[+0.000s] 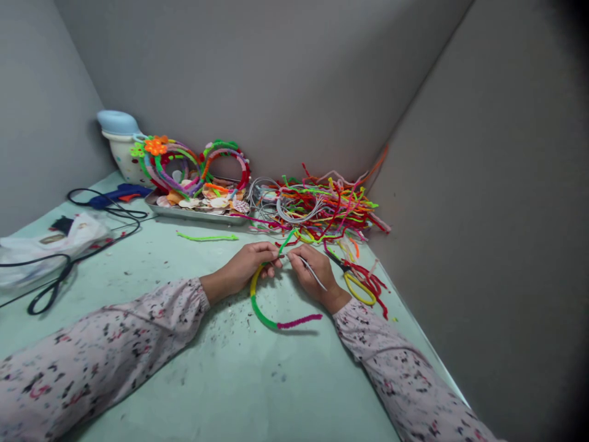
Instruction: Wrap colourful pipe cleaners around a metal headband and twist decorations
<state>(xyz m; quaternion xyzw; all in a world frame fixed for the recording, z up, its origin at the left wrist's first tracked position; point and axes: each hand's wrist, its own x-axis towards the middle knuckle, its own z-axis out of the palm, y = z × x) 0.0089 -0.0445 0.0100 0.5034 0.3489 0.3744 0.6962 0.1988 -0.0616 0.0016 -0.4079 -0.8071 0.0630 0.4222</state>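
My left hand (253, 264) is closed, thumb and fingers pinching a curved band covered in pipe cleaners (261, 314). Yellow and green sections bend round below the fingers, and a magenta fuzzy end points right. A green pipe cleaner piece (288, 238) sticks up between both hands. My right hand (313, 270) is closed close beside the left, pinching a thin grey wire (315, 274) whose free end slants down across the back of the hand. Whether this wire joins the covered band is hidden by the fingers.
Finished fuzzy headbands (225, 147) stand on a metal tray (202, 215) of small patches. Behind my hands lies a heap of pipe cleaners (335, 202) with grey wire coils. Yellow-handled scissors (359, 288), a blue glue gun (115, 195), black cord (69, 264) and plastic bag (87, 230) lie around.
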